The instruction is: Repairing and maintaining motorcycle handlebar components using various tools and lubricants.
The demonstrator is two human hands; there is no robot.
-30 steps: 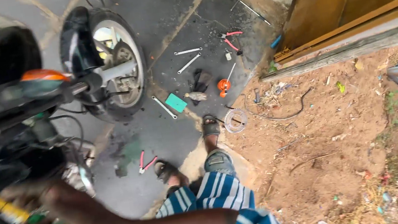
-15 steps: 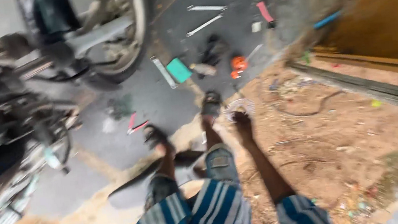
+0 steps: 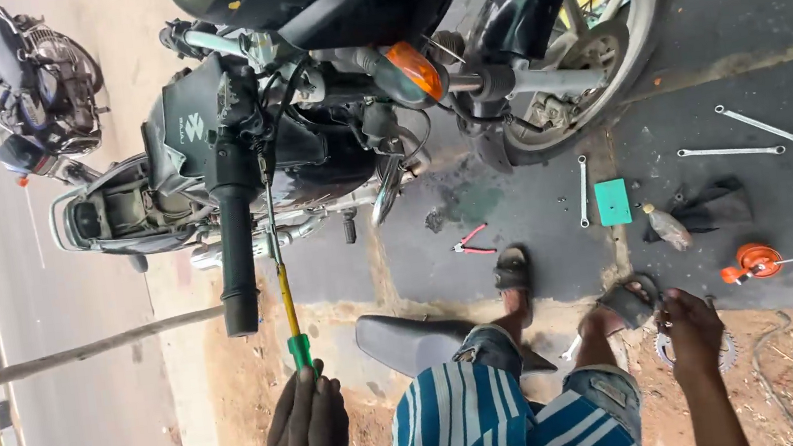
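Note:
My left hand (image 3: 308, 438) is closed around the green handle of a long screwdriver (image 3: 286, 297). Its yellow shaft reaches up to the motorcycle's handlebar (image 3: 232, 213), beside the black grip. My right hand (image 3: 692, 333) hangs low by my right sandal (image 3: 628, 301), fingers curled over a toothed sprocket (image 3: 728, 351) lying on the dirt. I cannot see whether it grips the sprocket. The black motorcycle (image 3: 322, 111) stands in front of me with its front wheel (image 3: 587, 48) turned to the right.
On the dark pavement lie spanners (image 3: 757, 123) (image 3: 582, 190), red-handled pliers (image 3: 469, 241), a teal card (image 3: 613, 201), a small bottle (image 3: 667, 225), a black rag (image 3: 717, 204) and an orange oil can (image 3: 752, 262). A removed black seat (image 3: 411, 342) rests by my feet. Another motorcycle (image 3: 46, 79) is parked at the roadside.
The view has swung from the ground by my feet up to the handlebar. My left hand with the screwdriver is back in view. My right hand stays low by the sprocket.

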